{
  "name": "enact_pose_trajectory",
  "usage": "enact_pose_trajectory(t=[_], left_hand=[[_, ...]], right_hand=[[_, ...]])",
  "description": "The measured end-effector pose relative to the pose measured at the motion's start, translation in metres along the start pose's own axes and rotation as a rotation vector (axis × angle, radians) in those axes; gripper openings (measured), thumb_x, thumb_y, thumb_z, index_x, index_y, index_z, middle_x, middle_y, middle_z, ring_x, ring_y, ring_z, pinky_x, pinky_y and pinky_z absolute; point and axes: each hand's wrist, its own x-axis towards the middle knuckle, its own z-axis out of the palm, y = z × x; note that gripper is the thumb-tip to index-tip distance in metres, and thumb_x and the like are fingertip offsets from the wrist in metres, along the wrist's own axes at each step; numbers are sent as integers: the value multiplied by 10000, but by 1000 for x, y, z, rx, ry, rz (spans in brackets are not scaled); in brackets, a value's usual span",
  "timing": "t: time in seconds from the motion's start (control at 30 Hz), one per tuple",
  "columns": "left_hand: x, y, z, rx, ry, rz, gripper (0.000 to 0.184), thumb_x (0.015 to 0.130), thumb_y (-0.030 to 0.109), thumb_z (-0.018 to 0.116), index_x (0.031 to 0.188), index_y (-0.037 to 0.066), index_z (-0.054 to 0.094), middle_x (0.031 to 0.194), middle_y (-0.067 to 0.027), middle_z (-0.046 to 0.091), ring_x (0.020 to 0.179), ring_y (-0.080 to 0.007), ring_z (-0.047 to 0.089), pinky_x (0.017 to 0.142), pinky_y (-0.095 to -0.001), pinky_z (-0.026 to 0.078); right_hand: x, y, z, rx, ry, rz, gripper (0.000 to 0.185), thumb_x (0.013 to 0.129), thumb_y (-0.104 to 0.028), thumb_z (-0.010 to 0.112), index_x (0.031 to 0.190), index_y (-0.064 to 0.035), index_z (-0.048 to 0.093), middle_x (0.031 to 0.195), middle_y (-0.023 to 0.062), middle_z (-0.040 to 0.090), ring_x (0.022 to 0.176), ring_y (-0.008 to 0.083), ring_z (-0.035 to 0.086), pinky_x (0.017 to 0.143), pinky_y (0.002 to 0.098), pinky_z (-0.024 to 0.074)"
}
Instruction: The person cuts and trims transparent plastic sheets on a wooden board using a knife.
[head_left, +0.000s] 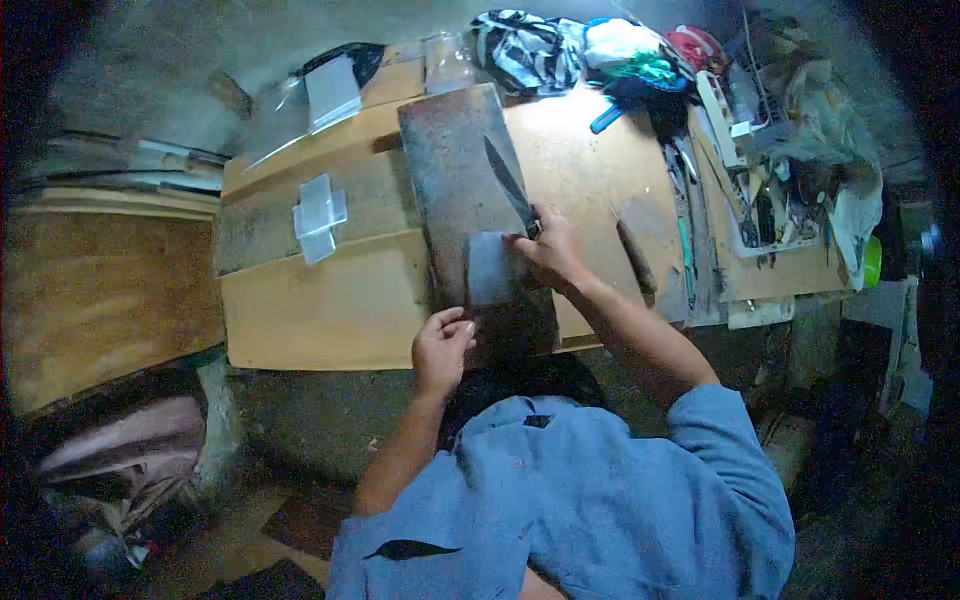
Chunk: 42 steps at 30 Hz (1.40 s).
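My right hand [550,248] is closed around the handle end of a knife [508,178]. Its dark pointed blade slants away to the upper left over a long dark board [450,150]. A pale translucent sheet [487,270] lies on the board, and the fingertips of that hand are at its upper right corner. My left hand [442,350] is beside the near left edge of the board, its fingers curled together. Whether anything small is between them I cannot make out.
Stacked clear pieces [318,218] lie on the table [330,310] at left, a white stack [333,90] behind. On the right are a wooden-handled tool [635,258] and a tray of tools [775,235]. Bundled bags [530,50] stand at the back. A power strip [720,118] lies far right.
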Motion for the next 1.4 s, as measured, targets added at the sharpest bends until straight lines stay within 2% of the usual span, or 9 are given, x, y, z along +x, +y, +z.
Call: enact_pose_trajectory(t=[0.07, 0.17, 0.27, 0.5, 0.87, 1.13, 1.2, 1.3, 1.4], left_hand=[[-5, -1, -5, 14, 21, -15, 309, 831, 41, 610, 1107, -67, 521, 893, -106, 624, 750, -127, 595, 666, -252, 524], [-11, -3, -11, 19, 71, 18, 304, 831, 42, 612, 1103, -60, 521, 905, -103, 616, 748, -126, 593, 657, -246, 523], [-16, -9, -15, -32, 119, 10, 300, 831, 47, 619, 1096, -54, 522, 879, -82, 602, 737, -115, 587, 625, -234, 508], [-29, 5, -5, -35, 188, -21, 285, 824, 97, 646, 1064, -18, 546, 823, -26, 598, 613, -77, 572, 509, -176, 404], [-45, 17, 20, -54, 241, -62, 260, 841, 138, 631, 1044, -5, 555, 837, -27, 623, 645, -74, 587, 517, -171, 390], [-48, 23, 27, -27, 216, -70, 282, 847, 175, 615, 1060, 1, 551, 930, -75, 651, 647, -88, 597, 551, -192, 408], [-47, 26, 30, -38, 219, -72, 271, 848, 164, 624, 1056, 2, 559, 880, -48, 638, 649, -78, 591, 540, -179, 397], [-44, 27, 31, -41, 195, -67, 262, 851, 153, 629, 1056, 3, 566, 832, -20, 625, 655, -67, 586, 530, -165, 387], [-42, 33, 36, -41, 139, -42, 267, 857, 154, 621, 1067, 0, 564, 847, -26, 631, 666, -69, 591, 534, -164, 392]], right_hand=[[10, 6, -17, 66, -14, 112, 459, 690, -249, 724, 1041, -5, 557, 767, 179, 608, 700, 358, 593, 644, 407, 480], [42, 54, -39, 67, -124, 440, 405, 765, -282, 664, 1035, 10, 591, 827, 169, 641, 752, 243, 614, 659, 342, 467], [80, 95, -52, -71, 108, 334, 353, 737, -337, 676, 876, -24, 593, 783, 208, 628, 768, 367, 612, 680, 436, 474], [171, 136, -65, -197, 66, 483, 480, 731, -367, 689, 1070, -46, 579, 983, 200, 625, 946, 348, 598, 813, 423, 478], [216, 139, -53, -265, 18, 559, 438, 713, -324, 713, 1075, -101, 605, 1068, 174, 618, 987, 344, 592, 858, 432, 471], [222, 144, -58, -124, -42, 515, 316, 746, -258, 612, 1021, -103, 625, 1013, 161, 634, 971, 324, 599, 830, 425, 476], [216, 149, -59, -113, -7, 494, 291, 709, -253, 645, 940, -76, 649, 922, 153, 658, 905, 307, 627, 783, 395, 492], [204, 175, -58, 140, -41, 475, 164, 708, -122, 713, 819, -46, 620, 670, 30, 601, 569, 106, 522, 517, 293, 406], [172, 165, -70, 412, -42, 449, 146, 730, -137, 702, 809, -57, 611, 619, 20, 564, 501, 110, 482, 464, 291, 370]])
